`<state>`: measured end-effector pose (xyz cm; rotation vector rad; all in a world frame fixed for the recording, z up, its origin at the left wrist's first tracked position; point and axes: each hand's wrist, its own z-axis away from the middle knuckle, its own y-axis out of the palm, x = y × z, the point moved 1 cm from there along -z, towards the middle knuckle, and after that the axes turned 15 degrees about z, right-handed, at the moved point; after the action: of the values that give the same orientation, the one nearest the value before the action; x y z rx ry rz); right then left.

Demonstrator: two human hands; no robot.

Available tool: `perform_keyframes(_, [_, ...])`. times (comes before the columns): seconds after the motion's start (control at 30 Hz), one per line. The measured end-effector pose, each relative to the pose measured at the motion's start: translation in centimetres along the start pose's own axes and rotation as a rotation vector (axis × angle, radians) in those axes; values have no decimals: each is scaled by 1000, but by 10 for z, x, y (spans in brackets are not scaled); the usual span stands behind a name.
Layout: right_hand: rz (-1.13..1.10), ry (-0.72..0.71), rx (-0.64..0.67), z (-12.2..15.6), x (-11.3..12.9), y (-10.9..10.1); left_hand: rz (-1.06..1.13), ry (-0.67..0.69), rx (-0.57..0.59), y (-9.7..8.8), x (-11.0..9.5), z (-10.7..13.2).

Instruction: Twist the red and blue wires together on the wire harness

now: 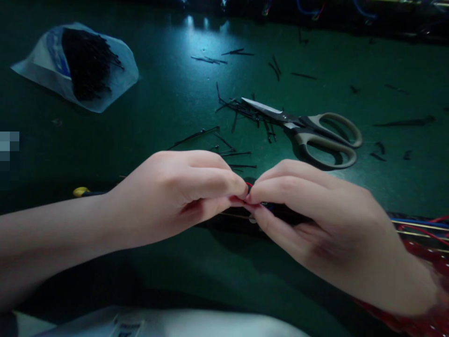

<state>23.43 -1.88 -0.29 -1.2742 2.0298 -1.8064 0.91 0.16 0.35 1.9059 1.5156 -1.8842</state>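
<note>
My left hand (189,192) and my right hand (315,215) meet fingertip to fingertip, each closed in a pinch. A bit of red wire (249,185) shows between the fingertips; whatever else they pinch is hidden. Directly beneath runs a long dark strip (224,220), largely covered by the hands, with red and blue wires (421,224) along it at the right. Just beyond the fingers lie loose black cable ties (238,153). Scissors (298,125) with grey-and-black handles rest on the green table (168,121), blades slightly apart, behind my right hand.
At the far left lies a clear plastic bag (126,70) full of black cable ties (87,65). Cut black pieces (379,152) are scattered at the right. Another dark strip with wires (315,14) borders the back edge. A yellow tip (81,192) pokes out beside my left forearm.
</note>
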Motion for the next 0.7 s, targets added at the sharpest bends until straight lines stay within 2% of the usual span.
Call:
perform_keyframes(0.57, [16, -73, 62, 2, 1, -2, 99, -22, 77, -3, 1, -2])
perform_keyframes(0.7, [18, -81, 63, 2, 1, -2, 103, -12, 53, -2, 0, -3])
